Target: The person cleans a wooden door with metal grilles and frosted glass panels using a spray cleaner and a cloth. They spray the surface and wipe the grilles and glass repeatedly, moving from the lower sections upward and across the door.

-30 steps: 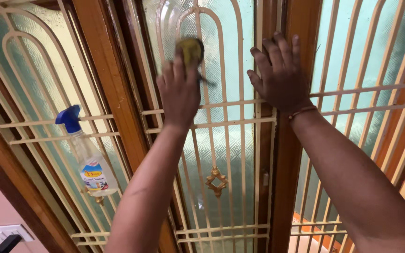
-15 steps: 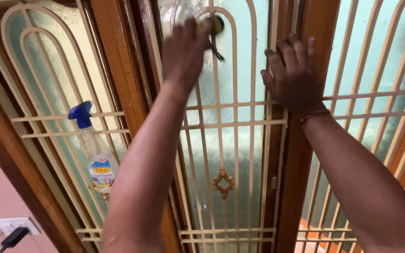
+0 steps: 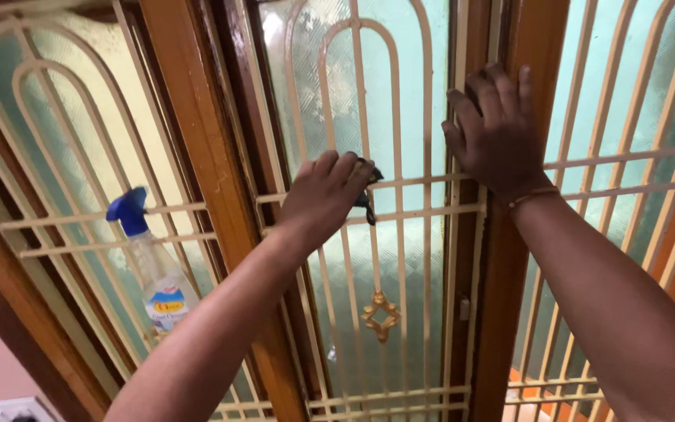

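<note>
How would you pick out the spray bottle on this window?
Start at the leftmost frosted-glass window panel behind its cream metal grille. Tucked in the bars just under the double crossbar sits the clear plastic spray bottle. Its blue trigger head and colourful label set it apart.

You'll see one spray bottle (image 3: 152, 270) hanging on the left grille (image 3: 80, 227): clear body, blue trigger head, a white, orange and blue label (image 3: 167, 301).
</note>
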